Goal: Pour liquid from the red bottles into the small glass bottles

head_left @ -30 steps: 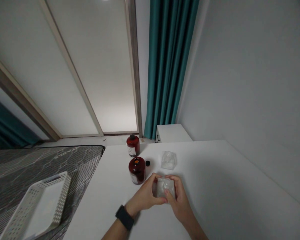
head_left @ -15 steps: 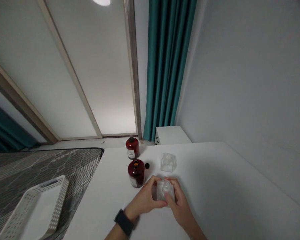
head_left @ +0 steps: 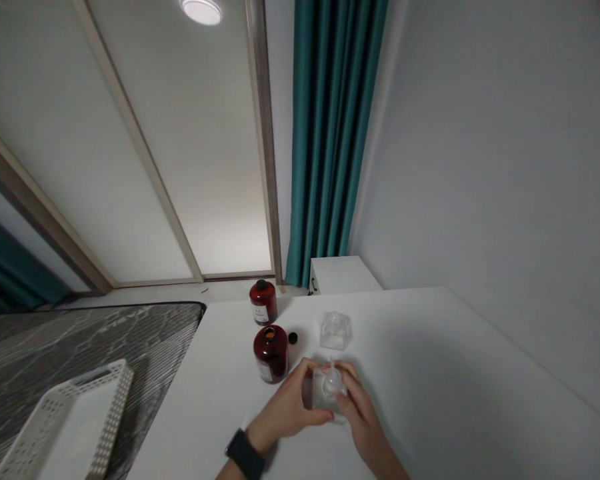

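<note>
A clear square bottle (head_left: 325, 395) with a round clear top (head_left: 333, 380) stands in front of me between both hands. A thin spout-like piece on that top points away from me. My left hand (head_left: 297, 403), with a dark watch on its wrist, is closed around the bottle's left side. My right hand (head_left: 361, 408) is closed on its right side, thumb and fingers at the round top. Left of the hands stands an uncapped dark red bottle (head_left: 271, 353). Its neck is open, and a small black cap (head_left: 293, 338) lies beside it.
A capped dark red bottle (head_left: 263, 303) stands farther back on the white table (head_left: 460, 373). Another clear square container (head_left: 335, 331) sits beyond my hands. At lower left, a white perforated basket (head_left: 115, 413) rests by the grey patterned surface (head_left: 165, 340).
My right thumb has slid from over the round top to its near side, and the spout-like piece now shows. The left hand keeps its hold. The view has tilted slightly upward.
</note>
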A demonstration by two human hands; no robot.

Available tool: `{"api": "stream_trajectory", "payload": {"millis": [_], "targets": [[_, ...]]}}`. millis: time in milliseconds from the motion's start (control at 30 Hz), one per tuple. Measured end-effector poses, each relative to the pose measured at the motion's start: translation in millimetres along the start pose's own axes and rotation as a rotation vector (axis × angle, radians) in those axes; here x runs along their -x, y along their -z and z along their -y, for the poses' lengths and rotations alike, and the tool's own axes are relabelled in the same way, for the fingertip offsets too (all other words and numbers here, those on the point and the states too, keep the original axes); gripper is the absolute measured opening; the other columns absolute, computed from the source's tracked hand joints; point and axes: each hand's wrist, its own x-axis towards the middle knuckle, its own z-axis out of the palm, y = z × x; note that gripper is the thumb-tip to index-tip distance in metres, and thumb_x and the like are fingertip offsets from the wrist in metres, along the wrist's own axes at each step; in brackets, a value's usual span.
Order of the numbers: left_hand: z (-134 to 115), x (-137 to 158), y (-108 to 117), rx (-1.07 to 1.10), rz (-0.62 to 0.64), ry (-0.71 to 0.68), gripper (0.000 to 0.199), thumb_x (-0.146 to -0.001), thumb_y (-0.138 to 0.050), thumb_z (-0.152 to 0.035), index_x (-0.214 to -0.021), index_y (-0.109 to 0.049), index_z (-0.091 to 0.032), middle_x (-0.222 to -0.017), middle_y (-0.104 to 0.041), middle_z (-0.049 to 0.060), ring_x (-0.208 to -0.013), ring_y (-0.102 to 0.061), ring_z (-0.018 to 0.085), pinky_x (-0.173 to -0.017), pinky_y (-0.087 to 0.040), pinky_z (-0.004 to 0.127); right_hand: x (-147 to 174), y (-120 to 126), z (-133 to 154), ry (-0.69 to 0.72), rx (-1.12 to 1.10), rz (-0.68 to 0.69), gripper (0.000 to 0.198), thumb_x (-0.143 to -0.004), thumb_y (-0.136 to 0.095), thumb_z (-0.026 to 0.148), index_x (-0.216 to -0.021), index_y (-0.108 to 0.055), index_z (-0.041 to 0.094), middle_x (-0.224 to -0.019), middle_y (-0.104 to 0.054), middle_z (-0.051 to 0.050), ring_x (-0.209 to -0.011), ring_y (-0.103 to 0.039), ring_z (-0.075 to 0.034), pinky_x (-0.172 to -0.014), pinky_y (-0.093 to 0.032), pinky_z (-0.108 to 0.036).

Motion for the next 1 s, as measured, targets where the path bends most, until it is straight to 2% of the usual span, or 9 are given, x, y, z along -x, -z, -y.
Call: {"api": "stream_trajectory", "payload": {"millis": [100,200,300,400,600,800,1000], "targets": [[0.2,0.6,-0.3,-0.02,-0.005,0.013,0.058,-0.065,-0.084,-0.02,-0.114,-0.052,-0.02,-0.116,-0.063,0.006,-0.108,-0.057,0.027,-0.097,-0.043,0.037,0.7,-1.7,-2.1,-0.033,0.001,-0.019,0.038,-0.092,-0.058,0.042,-0.126,-0.059,0.025,-0.126,-0.063,-0.011,-0.121,-0.061,-0.029,-0.105,-0.049,-0.043],[-0.7,0.6,-1.1,-0.032,-0.008,0.028,0.057,-0.064,-0.083,-0.018,-0.113,-0.052,-0.02,-0.114,-0.064,0.005,-0.107,-0.058,0.026,-0.096,-0.044,0.037,-0.8,-3.8,4.3,-0.046,0.007,-0.037,0.037,-0.089,-0.063,0.04,-0.121,-0.058,0.025,-0.117,-0.065,-0.009,-0.112,-0.064,-0.027,-0.099,-0.052,-0.04],[-2.3,0.2,-1.3,-0.029,-0.009,0.015,0.055,-0.065,-0.084,-0.021,-0.111,-0.053,-0.019,-0.111,-0.063,0.005,-0.105,-0.058,0.025,-0.094,-0.044,0.036,-3.8,-1.7,15.5,-0.003,-0.006,0.014,0.029,-0.093,-0.057,0.04,-0.117,-0.063,0.026,-0.117,-0.065,-0.008,-0.114,-0.063,-0.026,-0.101,-0.051,-0.038],[-4.6,-0.3,-1.0,-0.033,-0.007,0.005,0.056,-0.066,-0.085,-0.025,-0.112,-0.054,-0.019,-0.111,-0.063,0.006,-0.105,-0.058,0.026,-0.093,-0.043,0.035,-5.0,1.0,22.0,0.028,-0.033,0.033,0.03,-0.097,-0.05,0.043,-0.114,-0.067,0.026,-0.118,-0.066,-0.008,-0.116,-0.062,-0.026,-0.102,-0.051,-0.036],[-9.4,-0.7,-0.9,-0.045,-0.005,0.034,0.053,-0.064,-0.08,-0.016,-0.11,-0.054,-0.019,-0.11,-0.063,0.005,-0.104,-0.059,0.026,-0.092,-0.043,0.035,-3.2,-3.2,18.8,0.0,-0.037,-0.029,0.032,-0.093,-0.059,0.045,-0.118,-0.06,0.025,-0.11,-0.067,-0.007,-0.106,-0.066,-0.024,-0.094,-0.055,-0.034],[-6.0,-0.9,-0.9,-0.043,-0.002,0.031,0.057,-0.065,-0.082,-0.022,-0.114,-0.053,-0.02,-0.112,-0.063,0.005,-0.106,-0.057,0.027,-0.095,-0.042,0.036,-4.6,1.3,19.7,0.012,-0.009,0.04,0.032,-0.097,-0.049,0.046,-0.118,-0.064,0.027,-0.12,-0.064,-0.007,-0.119,-0.06,-0.026,-0.104,-0.049,-0.036],[-3.9,-1.3,-1.1,-0.044,-0.005,0.047,0.056,-0.062,-0.08,-0.015,-0.111,-0.054,-0.021,-0.11,-0.063,0.004,-0.105,-0.058,0.026,-0.093,-0.042,0.034,-2.1,-2.2,12.8,-0.036,-0.001,-0.008,0.034,-0.093,-0.058,0.046,-0.121,-0.058,0.026,-0.114,-0.066,-0.007,-0.109,-0.065,-0.025,-0.096,-0.053,-0.035]]}}
